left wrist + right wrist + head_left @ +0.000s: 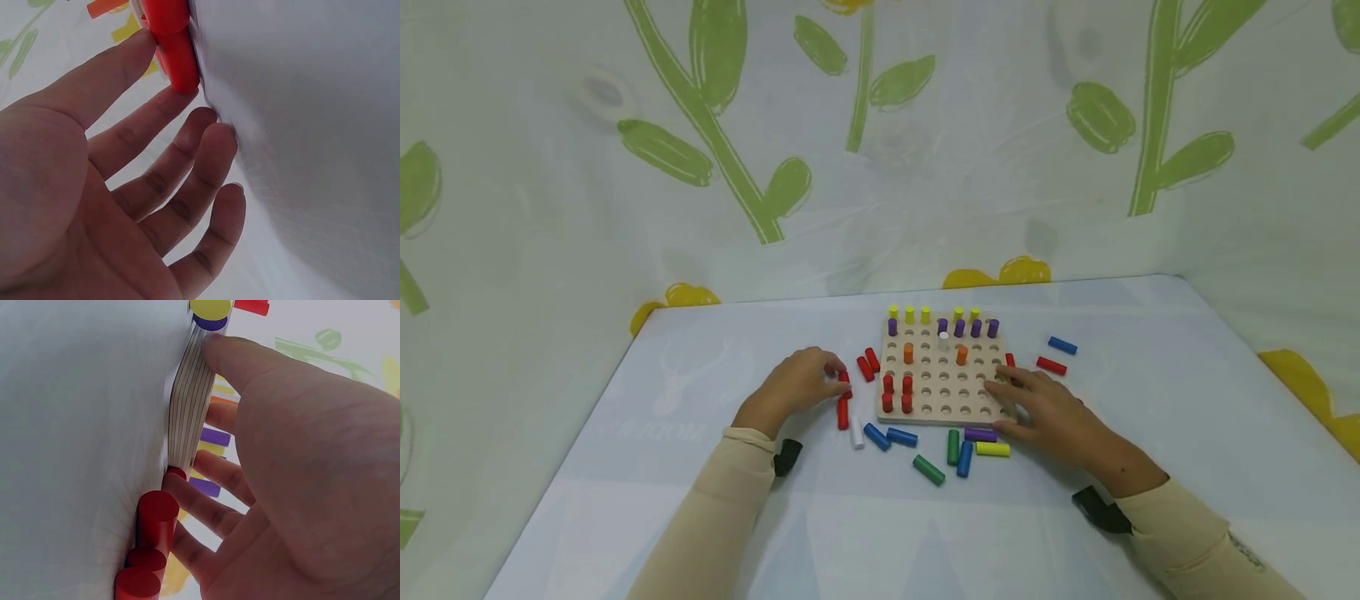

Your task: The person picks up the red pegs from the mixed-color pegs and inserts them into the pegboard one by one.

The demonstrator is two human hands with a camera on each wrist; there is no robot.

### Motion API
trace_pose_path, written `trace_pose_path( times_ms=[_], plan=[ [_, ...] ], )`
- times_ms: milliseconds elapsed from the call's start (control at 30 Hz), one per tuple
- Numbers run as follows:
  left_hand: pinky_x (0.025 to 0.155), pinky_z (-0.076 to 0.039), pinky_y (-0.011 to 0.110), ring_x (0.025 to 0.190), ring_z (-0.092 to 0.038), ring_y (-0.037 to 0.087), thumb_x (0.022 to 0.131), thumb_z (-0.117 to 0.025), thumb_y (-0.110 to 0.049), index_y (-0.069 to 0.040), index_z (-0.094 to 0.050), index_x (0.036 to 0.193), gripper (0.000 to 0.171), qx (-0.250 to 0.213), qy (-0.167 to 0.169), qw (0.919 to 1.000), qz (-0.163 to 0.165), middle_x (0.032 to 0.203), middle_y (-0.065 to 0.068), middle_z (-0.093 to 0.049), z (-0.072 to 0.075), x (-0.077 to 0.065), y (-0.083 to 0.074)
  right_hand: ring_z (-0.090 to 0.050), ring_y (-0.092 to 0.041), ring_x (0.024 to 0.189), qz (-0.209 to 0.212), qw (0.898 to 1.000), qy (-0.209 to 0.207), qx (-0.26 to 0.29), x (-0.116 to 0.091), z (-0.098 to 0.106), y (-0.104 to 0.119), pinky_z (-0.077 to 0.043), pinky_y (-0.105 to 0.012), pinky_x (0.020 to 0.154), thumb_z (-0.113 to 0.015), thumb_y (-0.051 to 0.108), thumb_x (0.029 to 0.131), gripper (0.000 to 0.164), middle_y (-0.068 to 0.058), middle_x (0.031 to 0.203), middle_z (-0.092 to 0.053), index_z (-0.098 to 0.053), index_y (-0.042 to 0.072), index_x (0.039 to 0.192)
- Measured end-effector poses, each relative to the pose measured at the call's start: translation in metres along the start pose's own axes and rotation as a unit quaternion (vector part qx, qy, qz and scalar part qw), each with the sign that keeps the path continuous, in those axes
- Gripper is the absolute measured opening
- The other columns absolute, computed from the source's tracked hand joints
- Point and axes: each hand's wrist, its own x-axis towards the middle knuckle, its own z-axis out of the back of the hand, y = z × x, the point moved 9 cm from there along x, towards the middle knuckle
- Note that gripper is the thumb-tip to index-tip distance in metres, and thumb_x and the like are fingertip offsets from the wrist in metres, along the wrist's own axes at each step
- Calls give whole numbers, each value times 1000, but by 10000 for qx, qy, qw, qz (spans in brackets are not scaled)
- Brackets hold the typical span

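Note:
In the head view my left hand (pixel 801 382) pinches a red peg (pixel 846 382) between thumb and index finger, left of the wooden pegboard (pixel 936 414). The left wrist view shows this red peg (pixel 178 62) by the thumb and index fingertip, the other fingers loosely bent. Directly below it on the table lies another red peg (pixel 842 414). My right hand (pixel 1048 417) rests against the pegboard's right side with fingers spread. In the right wrist view the thumb touches the layered edge of the board (pixel 187 412); the hand holds no peg.
Yellow, purple (pixel 993 328), orange (pixel 962 356), white and red pegs (pixel 907 403) stand in the board. In front lie loose pegs: white (pixel 857 433), blue (pixel 902 437), green (pixel 928 470), purple and yellow (pixel 992 449). Right of it lie blue (pixel 1062 345) and red pegs (pixel 1051 366).

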Motion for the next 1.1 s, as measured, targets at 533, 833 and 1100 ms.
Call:
trace_pose_path(
  times_ms=[533, 833, 1100],
  plan=[
    [91, -54, 40, 105, -58, 22, 88, -76, -36, -16, -72, 121, 39, 7, 53, 10000, 32, 115, 5, -68, -2, 2, 3, -40, -42, 141, 29, 10000, 2, -55, 1, 1, 1, -41, -63, 106, -74, 40, 89, 63, -14, 157, -40, -53, 22, 146],
    [93, -54, 41, 106, -58, 22, 87, -78, -35, -15, -71, 122, 41, -26, 101, 9999, -12, 117, 6, -68, -3, 1, 2, -41, -42, 140, 32, 10000, -28, -48, 1, 0, 2, -42, -62, 105, -74, 41, 89, 63, -15, 156, -42, -53, 22, 145],
    [93, -53, 41, 106, -57, 22, 85, -80, -34, -16, -70, 119, 40, -134, 100, 9999, 29, 116, 6, -66, -4, 0, 2, -42, -42, 140, 43, 10000, -63, -51, 1, -1, 1, -42, -62, 105, -75, 40, 88, 64, -14, 156, -42, -54, 21, 145]
  ],
)
